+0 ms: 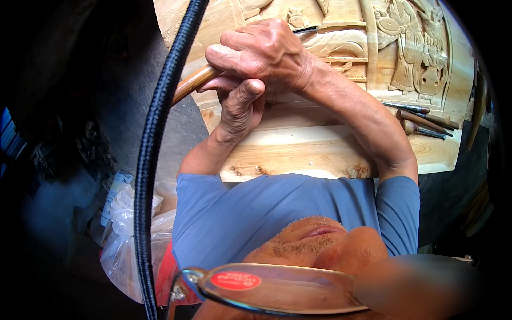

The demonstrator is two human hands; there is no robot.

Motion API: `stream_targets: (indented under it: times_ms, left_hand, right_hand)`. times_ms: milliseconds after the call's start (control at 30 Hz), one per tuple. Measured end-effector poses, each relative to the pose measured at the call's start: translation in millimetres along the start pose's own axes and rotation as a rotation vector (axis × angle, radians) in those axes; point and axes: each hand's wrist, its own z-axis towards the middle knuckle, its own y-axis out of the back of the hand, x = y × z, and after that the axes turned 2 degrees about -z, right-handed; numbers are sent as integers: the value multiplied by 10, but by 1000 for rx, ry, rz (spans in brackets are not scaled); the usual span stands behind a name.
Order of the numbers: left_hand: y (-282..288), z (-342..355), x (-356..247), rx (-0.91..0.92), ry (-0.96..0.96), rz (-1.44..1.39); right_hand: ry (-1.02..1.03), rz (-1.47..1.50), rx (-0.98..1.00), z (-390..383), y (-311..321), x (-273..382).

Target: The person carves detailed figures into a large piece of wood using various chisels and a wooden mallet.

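My right hand [261, 53] is closed around a carving chisel with a brown wooden handle [196, 82]. The handle sticks out toward the lower left, and a short length of the dark blade [306, 30] shows beyond the knuckles. Close below, my left hand [242, 104] presses against the right, its thumb bent upward. Most of the left fingers are hidden behind the right hand, but they appear closed about the chisel. Under both hands lies a pale wooden relief panel [373, 58] with carved figures and borders. Where the blade tip meets the wood cannot be made out.
Several chisels with wooden handles [426, 118] lie on the panel's right side. A plain wooden edge [298, 152] runs along my body. A black braided cable [146, 176] hangs across the left. A clear plastic bag [120, 234] stands at lower left.
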Motion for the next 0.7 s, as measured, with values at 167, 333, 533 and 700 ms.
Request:
stream_targets:
  times_ms: [167, 333, 533, 700]
  left_hand:
    - [1, 41, 28, -6, -25, -1]
    - [5, 29, -16, -3, 0, 11]
    - [-6, 35, -28, -13, 14, -4]
    - [-15, 24, -51, -28, 63, -23]
  right_hand:
    - [-12, 0, -4, 3, 8, -7]
    - [-4, 5, -23, 6, -1, -22]
    - [-10, -8, -13, -6, -12, -30]
    - [-11, -2, 3, -18, -23, -41]
